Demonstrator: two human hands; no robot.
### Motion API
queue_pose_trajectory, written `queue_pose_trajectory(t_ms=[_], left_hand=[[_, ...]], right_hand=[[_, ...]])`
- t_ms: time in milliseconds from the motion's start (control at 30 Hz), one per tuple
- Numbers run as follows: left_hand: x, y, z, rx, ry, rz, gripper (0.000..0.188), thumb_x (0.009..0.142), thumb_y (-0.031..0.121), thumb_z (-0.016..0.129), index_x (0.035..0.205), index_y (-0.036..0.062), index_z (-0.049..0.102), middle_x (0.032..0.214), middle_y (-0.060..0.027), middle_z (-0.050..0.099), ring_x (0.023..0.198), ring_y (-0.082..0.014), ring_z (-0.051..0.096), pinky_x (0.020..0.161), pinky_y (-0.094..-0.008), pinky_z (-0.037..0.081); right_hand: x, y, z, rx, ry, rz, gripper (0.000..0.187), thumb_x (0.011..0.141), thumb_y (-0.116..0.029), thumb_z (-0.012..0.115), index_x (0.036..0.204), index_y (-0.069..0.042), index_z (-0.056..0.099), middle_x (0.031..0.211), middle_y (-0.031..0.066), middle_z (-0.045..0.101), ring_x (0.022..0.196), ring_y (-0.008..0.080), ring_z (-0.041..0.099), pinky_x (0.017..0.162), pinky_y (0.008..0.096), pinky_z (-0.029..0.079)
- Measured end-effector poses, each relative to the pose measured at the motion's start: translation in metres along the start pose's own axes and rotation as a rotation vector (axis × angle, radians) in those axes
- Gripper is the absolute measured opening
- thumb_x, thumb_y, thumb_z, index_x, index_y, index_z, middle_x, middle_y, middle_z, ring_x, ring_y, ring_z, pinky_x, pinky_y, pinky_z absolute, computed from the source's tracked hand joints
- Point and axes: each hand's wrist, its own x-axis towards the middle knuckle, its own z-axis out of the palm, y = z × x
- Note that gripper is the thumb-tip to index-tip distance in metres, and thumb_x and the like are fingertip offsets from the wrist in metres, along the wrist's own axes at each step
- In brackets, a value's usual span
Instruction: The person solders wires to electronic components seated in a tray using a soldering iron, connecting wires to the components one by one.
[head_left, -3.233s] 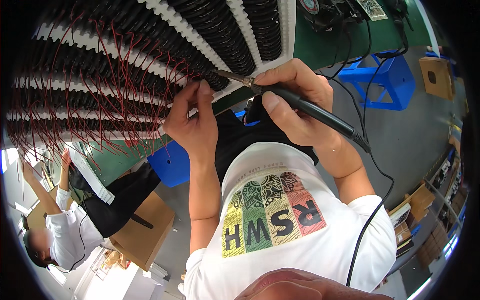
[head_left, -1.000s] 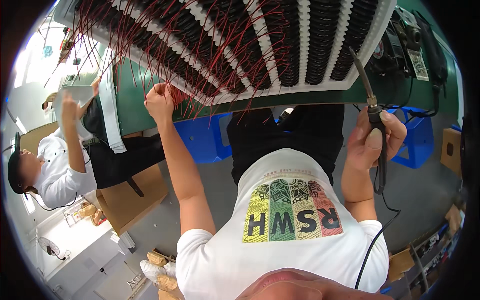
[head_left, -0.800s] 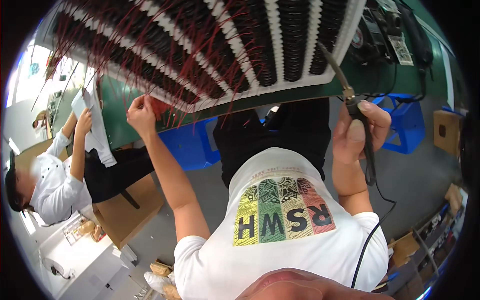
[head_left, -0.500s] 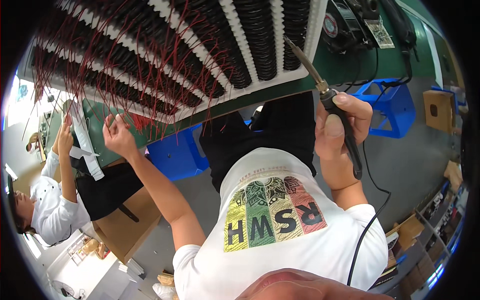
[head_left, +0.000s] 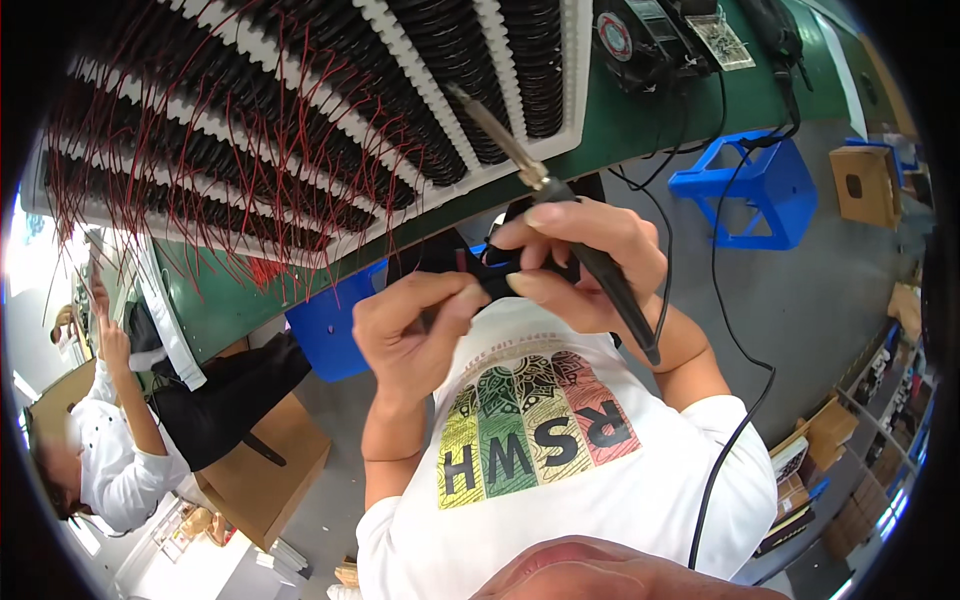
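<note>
My right hand (head_left: 600, 265) is closed around the black handle of a soldering iron (head_left: 610, 290). The iron's metal tip points up and left, over the white ribbed tray (head_left: 575, 100). Close beside it, my left hand (head_left: 410, 330) pinches thumb and forefinger together in front of my lap. Whatever sits in that pinch is too small to make out. A short reddish bit (head_left: 461, 260) shows just above those fingertips. Rows of black coiled parts (head_left: 440, 90) fill the tray, and many thin red wires (head_left: 290, 150) stick out of its left portion.
The tray stands on a green table (head_left: 640, 130). A black fan (head_left: 635, 40) and a small clear bag (head_left: 720, 40) lie at its right. Blue stools (head_left: 750, 190) stand below, with a black cable (head_left: 735, 350) hanging near. Another person (head_left: 125, 430) sits at the left, hands raised.
My left hand has left the red wires at the tray's front edge and come right, toward my lap. My right hand has moved left with the soldering iron, so both hands are nearly together.
</note>
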Motion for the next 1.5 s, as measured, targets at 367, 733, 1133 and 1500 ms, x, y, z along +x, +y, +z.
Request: queue_pose_trajectory(t_ms=[367, 733, 1133, 1500], left_hand=[[0.012, -0.007, -0.001, 0.005, -0.146, 0.06, 0.011, 0.08, -0.007, 0.074, 0.091, -0.0048, 0.073, 0.077, -0.0084, 0.072, 0.055, -0.01, 0.053, 0.05, -0.0205, 0.041], [-0.006, -0.056, 0.027, -0.241, 0.164, -0.052, 0.003, 0.088, -0.002, 0.068, 0.091, -0.0026, 0.067, 0.089, -0.0112, 0.074, 0.056, -0.0104, 0.052, 0.052, -0.021, 0.042], [0.032, -0.085, 0.004, 0.444, 0.331, 0.167, 0.008, 0.091, 0.007, 0.068, 0.092, 0.0008, 0.072, 0.084, -0.0037, 0.072, 0.064, -0.0078, 0.055, 0.061, -0.0201, 0.045], [0.038, -0.083, 0.006, 0.474, 0.449, 0.198, 0.004, 0.086, 0.004, 0.072, 0.084, 0.002, 0.069, 0.086, -0.0069, 0.073, 0.065, -0.0145, 0.058, 0.059, -0.0252, 0.046]], right_hand=[[0.004, 0.007, 0.019, 0.256, 0.085, 0.159, 0.044, 0.078, 0.009, 0.077, 0.117, 0.0, 0.058, 0.091, 0.0176, 0.075, 0.065, 0.0142, 0.068, 0.055, 0.0193, 0.051], [-0.042, 0.024, 0.036, 0.044, 0.235, 0.117, 0.037, 0.084, 0.006, 0.073, 0.117, 0.002, 0.059, 0.082, 0.0123, 0.073, 0.067, 0.0139, 0.069, 0.056, 0.0204, 0.052], [-0.029, 0.012, 0.028, -0.197, 0.291, 0.193, 0.028, 0.076, 0.002, 0.069, 0.104, 0.001, 0.069, 0.064, -0.0001, 0.062, 0.046, 0.0088, 0.045, 0.045, 0.0203, 0.039], [-0.021, 0.021, 0.031, -0.103, 0.132, 0.298, 0.019, 0.08, -0.005, 0.065, 0.098, 0.002, 0.067, 0.06, 0.0001, 0.06, 0.045, 0.0071, 0.042, 0.046, 0.0186, 0.034]])
